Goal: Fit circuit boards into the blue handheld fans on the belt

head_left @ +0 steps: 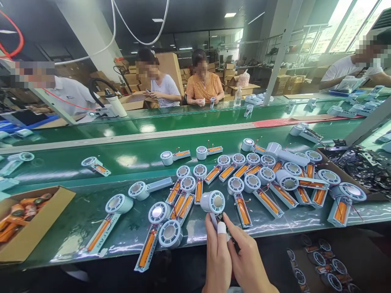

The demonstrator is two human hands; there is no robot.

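Both hands are together at the bench's front edge on one light blue handheld fan (pixel 213 202), its round head pointing away from me. My left hand (pixel 218 256) is closed around the fan's handle, with a white cover on one fingertip. My right hand (pixel 249 254) is closed at the handle's other side, fingertips against a small dark part (pixel 219 217) that looks like a circuit board. Fingers hide most of the handle. Around the hands lie several similar fans with open handles showing orange battery cells, such as one fan (pixel 236 185) to the right and another fan (pixel 170 233) to the left.
A cardboard box (pixel 45 230) of orange parts stands at left. At right, another box (pixel 363 195) holds dark parts. Beyond the bench runs a green conveyor (pixel 137 142) with fans on it. Several people sit across it. More fans (pixel 319 258) lie below the bench edge.
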